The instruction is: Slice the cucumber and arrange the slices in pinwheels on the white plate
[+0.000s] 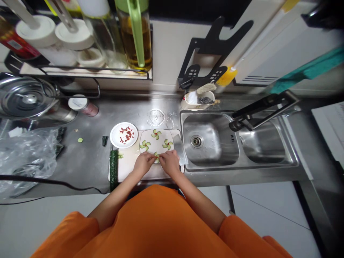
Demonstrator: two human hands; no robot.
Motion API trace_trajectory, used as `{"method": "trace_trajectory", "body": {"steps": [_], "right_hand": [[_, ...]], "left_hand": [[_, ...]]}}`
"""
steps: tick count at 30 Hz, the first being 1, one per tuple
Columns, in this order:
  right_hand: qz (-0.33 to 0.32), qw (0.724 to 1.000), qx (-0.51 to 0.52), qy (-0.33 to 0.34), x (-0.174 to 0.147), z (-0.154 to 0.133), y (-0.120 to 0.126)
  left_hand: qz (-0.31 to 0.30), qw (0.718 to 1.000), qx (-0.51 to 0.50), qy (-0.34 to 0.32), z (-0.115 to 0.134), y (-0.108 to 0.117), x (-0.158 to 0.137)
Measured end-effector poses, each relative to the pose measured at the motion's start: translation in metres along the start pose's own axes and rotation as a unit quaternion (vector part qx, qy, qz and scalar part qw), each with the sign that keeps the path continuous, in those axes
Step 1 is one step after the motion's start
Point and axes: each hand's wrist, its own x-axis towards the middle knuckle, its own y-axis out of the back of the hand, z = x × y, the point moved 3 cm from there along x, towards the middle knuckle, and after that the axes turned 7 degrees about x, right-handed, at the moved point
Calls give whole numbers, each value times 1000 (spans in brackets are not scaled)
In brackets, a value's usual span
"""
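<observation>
My left hand (143,163) and my right hand (169,163) meet at the near edge of a white square plate (156,144). The fingertips of both are pinched on thin cucumber slices (156,157) laid out as a pinwheel; the exact grip is partly hidden. Three more cucumber pinwheels with red centres lie on this plate, at its left, far and right sides. Under it is a light cutting board (128,165). A broad knife blade (180,150) rests by my right hand, its handle hidden. Left of the board's middle lies a dark green cucumber (113,168).
A round white plate (114,142) holds small red pieces. Further left are a cucumber end (105,141), a pinkish canister (85,106), a plastic bag (27,159) and a lidded pot (28,98). A double steel sink (215,150) is at right, with a sponge holder (196,105) behind.
</observation>
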Motion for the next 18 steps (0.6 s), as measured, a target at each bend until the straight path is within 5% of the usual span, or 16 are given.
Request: {"method": "trace_trajectory", "body": {"steps": [18], "right_hand": [[11, 1000, -21, 5, 5, -3, -10]], "left_hand": [[-11, 998, 64, 12, -1, -6, 2]]}}
